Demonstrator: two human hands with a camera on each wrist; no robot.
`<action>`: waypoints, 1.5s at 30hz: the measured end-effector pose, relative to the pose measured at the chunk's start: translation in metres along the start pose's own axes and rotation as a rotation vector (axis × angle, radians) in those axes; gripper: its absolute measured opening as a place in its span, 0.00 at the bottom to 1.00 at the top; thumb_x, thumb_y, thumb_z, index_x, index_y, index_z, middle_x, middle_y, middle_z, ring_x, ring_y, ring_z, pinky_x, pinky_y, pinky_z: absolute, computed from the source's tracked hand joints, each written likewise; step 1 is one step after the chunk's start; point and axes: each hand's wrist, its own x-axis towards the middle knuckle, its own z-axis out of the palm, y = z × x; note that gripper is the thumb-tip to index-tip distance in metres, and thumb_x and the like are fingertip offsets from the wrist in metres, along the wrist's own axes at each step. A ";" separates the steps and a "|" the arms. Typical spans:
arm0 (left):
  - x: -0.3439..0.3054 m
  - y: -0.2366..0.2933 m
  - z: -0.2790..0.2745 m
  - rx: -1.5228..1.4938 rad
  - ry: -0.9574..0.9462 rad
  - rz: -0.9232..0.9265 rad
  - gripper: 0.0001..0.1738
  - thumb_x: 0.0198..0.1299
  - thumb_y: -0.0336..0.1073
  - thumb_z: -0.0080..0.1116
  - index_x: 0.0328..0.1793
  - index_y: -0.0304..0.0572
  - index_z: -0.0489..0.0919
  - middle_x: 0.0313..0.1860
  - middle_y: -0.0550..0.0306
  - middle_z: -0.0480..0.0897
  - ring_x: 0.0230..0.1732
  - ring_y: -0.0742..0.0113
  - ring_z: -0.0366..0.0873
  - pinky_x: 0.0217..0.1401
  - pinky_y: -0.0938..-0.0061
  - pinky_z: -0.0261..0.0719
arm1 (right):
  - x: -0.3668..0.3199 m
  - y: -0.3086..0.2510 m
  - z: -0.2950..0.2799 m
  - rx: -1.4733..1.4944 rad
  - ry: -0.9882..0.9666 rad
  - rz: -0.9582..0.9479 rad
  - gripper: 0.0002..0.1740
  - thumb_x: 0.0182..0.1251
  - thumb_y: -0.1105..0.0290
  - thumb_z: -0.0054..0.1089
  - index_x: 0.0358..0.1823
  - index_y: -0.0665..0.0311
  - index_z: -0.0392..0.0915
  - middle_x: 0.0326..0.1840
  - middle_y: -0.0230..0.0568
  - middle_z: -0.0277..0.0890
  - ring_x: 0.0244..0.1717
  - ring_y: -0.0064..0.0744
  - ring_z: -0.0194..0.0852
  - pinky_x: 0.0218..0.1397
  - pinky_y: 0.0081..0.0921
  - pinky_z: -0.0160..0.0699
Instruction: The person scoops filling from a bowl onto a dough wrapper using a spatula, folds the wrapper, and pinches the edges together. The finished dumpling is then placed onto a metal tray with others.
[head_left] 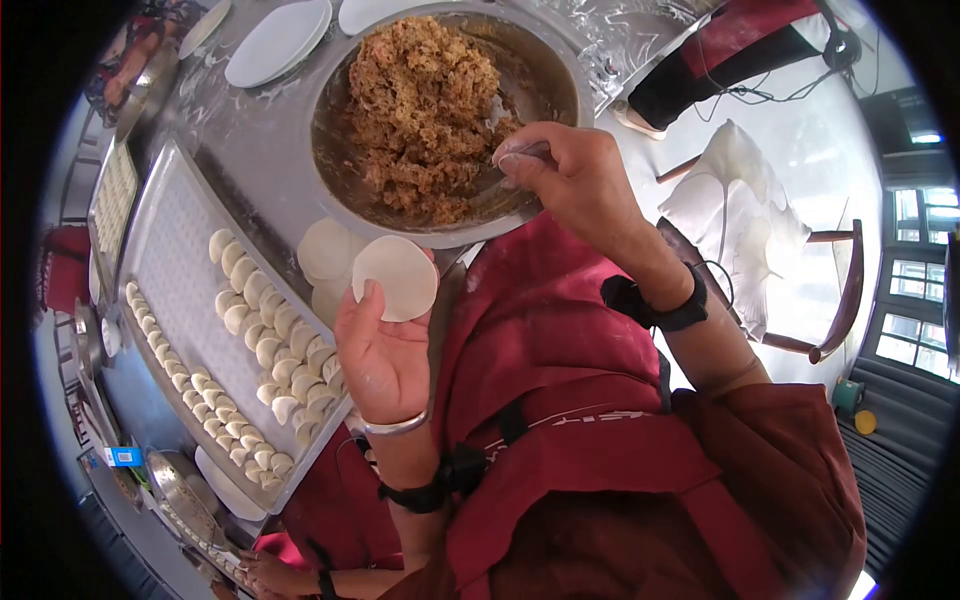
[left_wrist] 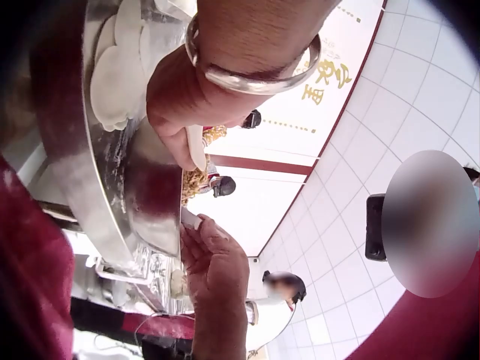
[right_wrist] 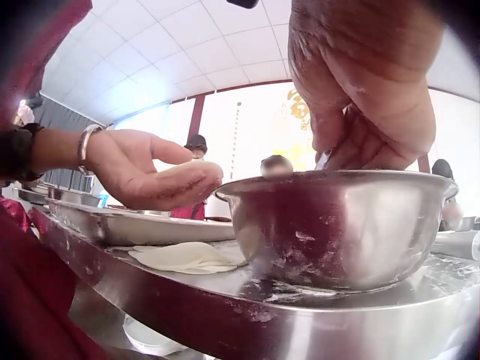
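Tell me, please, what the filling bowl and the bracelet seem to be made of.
Bowl: polished metal, probably stainless steel; its wall mirrors dark red.
Bracelet: smooth, silvery metal with bright highlights; whether silver or steel, I cannot tell.

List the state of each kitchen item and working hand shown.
Held wrapper: flat, unfilled
Spare wrappers: flat, overlapping
Dumplings: folded closed
Tray: partly filled
Bowl: partly full
Filling: heaped
Utensil: gripped, mostly hidden
Left hand: open, carrying wrapper
Right hand: gripping utensil

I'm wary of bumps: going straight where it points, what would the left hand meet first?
Probably the round steel bowl, at its rim; whether the left hand clears it is unclear.
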 end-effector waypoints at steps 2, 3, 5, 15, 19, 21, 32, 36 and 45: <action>0.001 -0.001 0.002 -0.009 0.021 0.002 0.24 0.70 0.31 0.49 0.68 0.25 0.64 0.64 0.36 0.74 0.67 0.41 0.72 0.71 0.51 0.72 | -0.001 0.000 0.001 0.103 -0.015 0.068 0.07 0.63 0.71 0.63 0.38 0.68 0.81 0.25 0.45 0.80 0.25 0.35 0.79 0.31 0.30 0.76; 0.002 -0.001 0.004 -0.012 0.037 0.006 0.23 0.69 0.31 0.50 0.67 0.26 0.65 0.62 0.38 0.76 0.66 0.41 0.73 0.70 0.52 0.73 | -0.002 -0.001 0.001 0.164 -0.010 0.093 0.07 0.63 0.71 0.63 0.38 0.69 0.81 0.25 0.44 0.80 0.25 0.32 0.79 0.31 0.29 0.75; 0.002 -0.001 0.006 -0.014 0.054 0.006 0.23 0.69 0.31 0.52 0.67 0.28 0.66 0.61 0.41 0.78 0.64 0.41 0.75 0.68 0.53 0.75 | -0.001 -0.001 0.002 0.257 0.010 0.142 0.08 0.64 0.71 0.63 0.38 0.69 0.82 0.25 0.41 0.81 0.26 0.27 0.79 0.31 0.27 0.75; 0.003 -0.001 0.004 -0.022 0.054 0.000 0.23 0.69 0.30 0.52 0.66 0.28 0.66 0.61 0.41 0.77 0.64 0.41 0.75 0.67 0.53 0.76 | 0.028 0.006 0.000 0.288 -0.220 0.114 0.09 0.66 0.72 0.63 0.42 0.73 0.82 0.31 0.39 0.83 0.32 0.21 0.81 0.38 0.20 0.79; 0.003 -0.002 0.005 -0.022 0.055 0.010 0.23 0.69 0.30 0.52 0.67 0.27 0.66 0.61 0.41 0.77 0.64 0.41 0.75 0.67 0.53 0.76 | 0.020 0.004 -0.011 0.400 -0.204 0.178 0.10 0.65 0.71 0.64 0.41 0.72 0.83 0.27 0.38 0.82 0.29 0.21 0.80 0.35 0.20 0.78; 0.003 -0.002 0.004 -0.026 0.061 0.004 0.23 0.69 0.30 0.52 0.67 0.27 0.66 0.61 0.41 0.77 0.64 0.41 0.75 0.68 0.53 0.76 | 0.010 -0.001 -0.015 0.485 -0.068 0.235 0.10 0.65 0.72 0.64 0.41 0.73 0.82 0.27 0.38 0.82 0.28 0.21 0.80 0.33 0.20 0.78; 0.002 -0.006 0.000 -0.066 0.017 0.039 0.25 0.68 0.31 0.50 0.69 0.28 0.65 0.65 0.40 0.75 0.67 0.43 0.72 0.72 0.51 0.71 | -0.041 -0.027 0.011 0.268 0.154 0.361 0.11 0.69 0.73 0.58 0.42 0.76 0.80 0.26 0.42 0.82 0.25 0.24 0.82 0.28 0.20 0.77; 0.001 -0.008 0.005 -0.068 0.038 0.044 0.23 0.67 0.31 0.52 0.65 0.28 0.67 0.61 0.42 0.77 0.65 0.43 0.75 0.69 0.54 0.74 | -0.049 -0.028 0.019 0.473 0.209 0.421 0.11 0.71 0.73 0.56 0.45 0.76 0.79 0.29 0.41 0.82 0.26 0.25 0.82 0.28 0.19 0.79; -0.001 -0.009 -0.008 -0.169 0.131 0.101 0.23 0.72 0.34 0.48 0.69 0.32 0.65 0.67 0.45 0.74 0.68 0.49 0.71 0.73 0.48 0.70 | -0.057 -0.032 0.026 0.750 0.271 0.550 0.14 0.73 0.71 0.54 0.50 0.77 0.76 0.33 0.46 0.81 0.29 0.29 0.82 0.31 0.21 0.82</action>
